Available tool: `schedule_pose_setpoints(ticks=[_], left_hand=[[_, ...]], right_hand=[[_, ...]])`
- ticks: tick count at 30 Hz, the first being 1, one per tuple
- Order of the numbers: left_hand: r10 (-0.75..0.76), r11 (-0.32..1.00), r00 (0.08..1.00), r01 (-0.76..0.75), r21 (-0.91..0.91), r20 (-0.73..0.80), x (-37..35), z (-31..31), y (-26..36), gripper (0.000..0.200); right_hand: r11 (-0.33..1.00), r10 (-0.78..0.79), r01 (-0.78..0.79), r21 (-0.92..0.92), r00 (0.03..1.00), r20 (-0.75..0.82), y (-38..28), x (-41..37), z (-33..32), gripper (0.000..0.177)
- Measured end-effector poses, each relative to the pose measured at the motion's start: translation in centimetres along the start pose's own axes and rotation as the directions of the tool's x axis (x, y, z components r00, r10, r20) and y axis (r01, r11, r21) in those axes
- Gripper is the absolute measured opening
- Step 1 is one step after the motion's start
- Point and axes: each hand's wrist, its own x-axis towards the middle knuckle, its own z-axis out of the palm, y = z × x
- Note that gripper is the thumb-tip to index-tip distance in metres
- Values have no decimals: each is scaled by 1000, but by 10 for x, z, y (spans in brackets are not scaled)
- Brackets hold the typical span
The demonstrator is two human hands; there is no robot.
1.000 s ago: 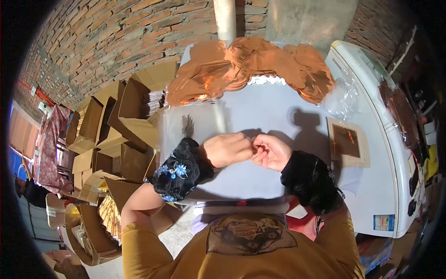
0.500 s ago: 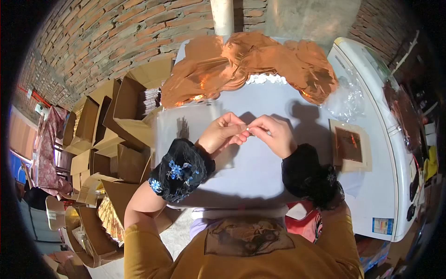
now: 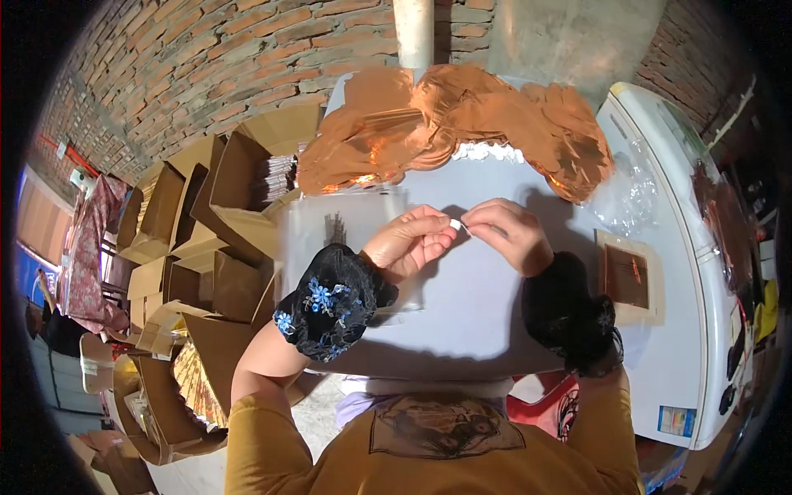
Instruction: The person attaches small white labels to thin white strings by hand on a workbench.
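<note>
Over the middle of the pale table (image 3: pixel 470 322), my left hand (image 3: pixel 410 241) pinches a small white piece (image 3: pixel 455 224) between thumb and forefinger. Close to its right, my right hand (image 3: pixel 513 234) has its thumb and fingers pressed together at the piece's right end; what they grip is too small to name. Copper-coloured foil sheets (image 3: pixel 470 107) lie in a broad arc at the table's back. Small white pieces (image 3: pixel 488 152) line the foil's front edge. Left of my left hand, thin dark sticks (image 3: pixel 334 228) lie on clear plastic sheets (image 3: pixel 301 223).
Cardboard boxes (image 3: pixel 239 177) with folded items stand at the left. A framed copper sheet (image 3: pixel 624 276) and clear plastic wrap (image 3: pixel 623 194) rest at the right, beside a white appliance (image 3: pixel 676 330). A red stool (image 3: pixel 540 400) is below the table.
The white piece shows more between my hands, which have moved slightly apart. The whole view has shifted a little, with the table now farther right and lower.
</note>
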Motion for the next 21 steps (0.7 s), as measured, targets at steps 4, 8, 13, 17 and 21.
schedule_pose_setpoints(ticks=[4,8,13,17,21], left_hand=[[5,1000,1000,-5,-3,11,-7,4,-1,6],[9,1000,997,-7,-17,78,-12,-1,0,6],[73,993,995,-79,91,62,-19,7,-5,8],[334,796,935,-348,496,119,-13,3,-19,15],[482,-141,758,-429,892,440,-10,-6,-20,16]], right_hand=[[998,-46,43,47,998,51,-4,8,4,12],[1000,-13,11,22,993,114,-17,14,2,13],[998,55,-56,13,993,104,-20,10,8,12],[977,214,-213,-19,971,108,-33,10,11,10],[704,552,-619,347,785,280,-15,-1,24,10]])
